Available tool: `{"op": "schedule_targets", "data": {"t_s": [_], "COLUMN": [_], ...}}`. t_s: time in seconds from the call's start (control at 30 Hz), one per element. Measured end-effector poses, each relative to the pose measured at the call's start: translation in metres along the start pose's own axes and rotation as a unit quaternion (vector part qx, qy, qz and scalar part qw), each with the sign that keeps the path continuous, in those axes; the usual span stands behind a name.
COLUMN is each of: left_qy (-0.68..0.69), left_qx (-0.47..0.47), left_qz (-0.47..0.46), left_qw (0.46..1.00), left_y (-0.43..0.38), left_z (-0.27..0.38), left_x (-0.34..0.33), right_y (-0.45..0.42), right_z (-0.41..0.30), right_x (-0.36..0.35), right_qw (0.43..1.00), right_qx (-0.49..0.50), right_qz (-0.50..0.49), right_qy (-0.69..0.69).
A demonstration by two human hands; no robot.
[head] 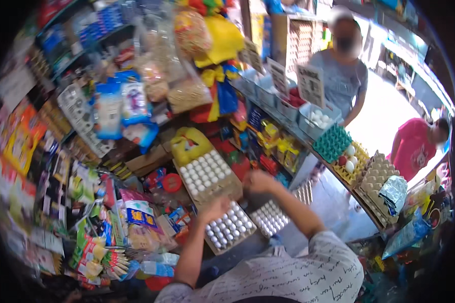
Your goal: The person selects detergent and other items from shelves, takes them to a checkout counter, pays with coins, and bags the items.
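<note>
My left hand point(215, 209) is over the near side of a tray of white eggs point(205, 172), close to the top of a second egg tray point(231, 229). My right hand point(259, 182) is raised at the right corner of the upper tray, its fingers bent. Blur hides whether either hand grips anything. A yellow plastic bag point(189, 146) lies at the far end of the upper tray. To the right of the second tray sits a third tray of white eggs point(270, 219).
Blue baskets with eggs point(318, 120) and price signs line the counter. A green egg tray point(333, 143) and stacked carton trays point(379, 181) stand on it. Two people, one in grey point(335, 72) and one in pink point(413, 146), are beyond. Packed shelves fill the left.
</note>
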State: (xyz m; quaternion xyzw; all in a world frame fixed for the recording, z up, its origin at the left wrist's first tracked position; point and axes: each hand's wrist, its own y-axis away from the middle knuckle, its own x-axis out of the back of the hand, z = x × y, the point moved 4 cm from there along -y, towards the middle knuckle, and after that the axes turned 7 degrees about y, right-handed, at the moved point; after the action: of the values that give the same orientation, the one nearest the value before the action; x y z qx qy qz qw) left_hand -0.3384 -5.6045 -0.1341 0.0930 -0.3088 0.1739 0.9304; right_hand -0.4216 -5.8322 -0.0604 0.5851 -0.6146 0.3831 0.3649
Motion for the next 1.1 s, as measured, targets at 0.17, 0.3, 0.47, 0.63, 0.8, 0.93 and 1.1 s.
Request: {"op": "schedule_targets", "data": {"t_s": [0.17, 0.3, 0.47, 0.63, 0.8, 0.93, 1.1], "left_qy": [-0.093, -0.261, -0.491, -0.736, -0.737, -0.731, -0.8], "left_qx": [-0.057, -0.21, -0.305, -0.169, -0.112, 0.032, -0.017], "left_qz": [0.191, 0.309, 0.398, 0.362, 0.352, 0.376, 0.393], "left_qw": [0.976, 0.89, 0.712, 0.547, 0.567, 0.568, 0.453], "left_y": [-0.179, -0.3, -0.454, -0.616, -0.716, -0.721, -0.658], "left_z": [0.177, 0.289, 0.409, 0.449, 0.468, 0.388, 0.353], "left_x": [0.151, 0.249, 0.354, 0.455, 0.495, 0.578, 0.587], "right_y": [-0.029, -0.067, -0.082, -0.088, -0.069, -0.076, -0.077], "right_z": [0.213, 0.306, 0.355, 0.353, 0.348, 0.34, 0.34], "right_x": [0.089, 0.13, 0.099, 0.095, 0.136, 0.13, 0.13], "right_qw": [0.974, 0.939, 0.945, 0.955, 0.953, 0.955, 0.951], "right_qx": [-0.066, -0.013, -0.051, -0.086, -0.126, -0.116, -0.095], "right_qz": [0.176, 0.259, 0.21, 0.23, 0.227, 0.225, 0.232], "right_qy": [0.127, 0.226, 0.245, 0.164, 0.156, 0.153, 0.18]}}
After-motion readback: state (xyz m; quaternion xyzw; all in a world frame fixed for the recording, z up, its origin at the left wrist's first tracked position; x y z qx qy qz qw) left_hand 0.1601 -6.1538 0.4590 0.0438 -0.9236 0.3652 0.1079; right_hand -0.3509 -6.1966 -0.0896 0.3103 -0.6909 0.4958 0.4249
